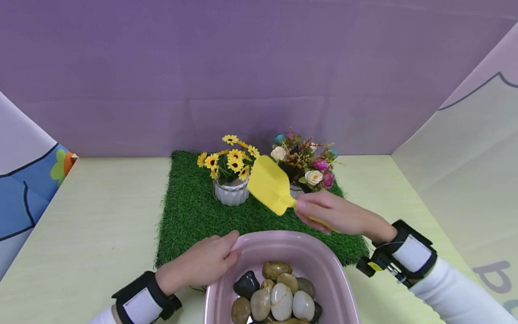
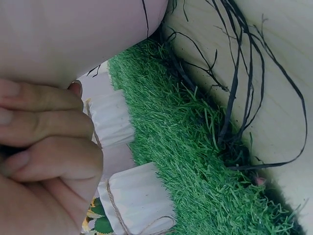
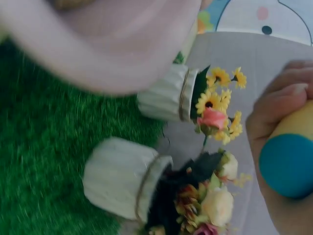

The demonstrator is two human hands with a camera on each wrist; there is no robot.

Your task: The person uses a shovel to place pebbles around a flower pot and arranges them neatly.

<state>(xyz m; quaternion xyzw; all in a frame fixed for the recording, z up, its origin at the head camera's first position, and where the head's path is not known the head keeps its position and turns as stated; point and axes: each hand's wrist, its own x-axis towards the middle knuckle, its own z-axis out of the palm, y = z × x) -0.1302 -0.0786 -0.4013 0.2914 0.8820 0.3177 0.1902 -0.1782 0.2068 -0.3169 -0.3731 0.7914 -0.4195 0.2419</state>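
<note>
My right hand [image 1: 333,212] grips a yellow toy shovel [image 1: 269,184] by its handle, the flat blade held up in front of the flower pots. In the right wrist view the handle's round blue end [image 3: 288,166] shows below the curled fingers. My left hand [image 1: 202,260] holds the upper left rim of a pink basin [image 1: 289,237], thumb at the edge; the left wrist view shows its fingers [image 2: 46,122] curled under the basin's side. Several smooth stones [image 1: 281,301], white, brown and dark, lie piled inside the basin, whose near end is cut off by the frame.
Behind the basin lies a green artificial grass mat [image 1: 182,211]. On it stand a white pot with yellow flowers [image 1: 231,193] and another with mixed flowers [image 1: 313,168]. A purple backdrop [image 1: 259,67] rises behind the pale table [image 1: 109,216]. Dark strands [image 2: 239,88] trail from the mat's edge.
</note>
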